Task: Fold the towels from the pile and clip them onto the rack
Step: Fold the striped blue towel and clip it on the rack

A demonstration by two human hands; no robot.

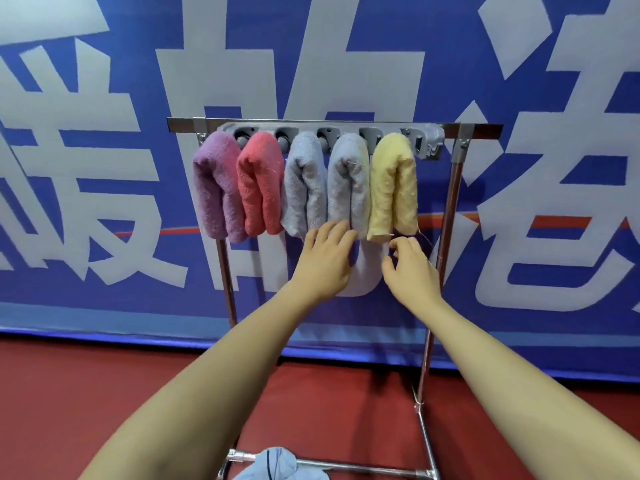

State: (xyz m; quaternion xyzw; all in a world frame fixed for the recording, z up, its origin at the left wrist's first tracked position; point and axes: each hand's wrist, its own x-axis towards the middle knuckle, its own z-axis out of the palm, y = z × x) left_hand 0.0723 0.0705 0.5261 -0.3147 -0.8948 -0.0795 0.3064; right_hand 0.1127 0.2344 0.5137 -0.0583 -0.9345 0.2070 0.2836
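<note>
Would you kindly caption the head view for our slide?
Two bare hands, left and right, reach toward five folded terry towels clipped along the grey holder on a steel rack.

Far wall: blue banner [450, 81] with large pale-grey characters and a thin red-orange stripe [554, 221] at right. Pale blue band along banner base. Floor [104, 393] dark red, smooth, evenly lit.

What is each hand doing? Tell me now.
Left hand: open, fingers straight against the hanging pale grey terry towel.
Right hand: fingers loosely curled, apparently holding nothing.
</note>
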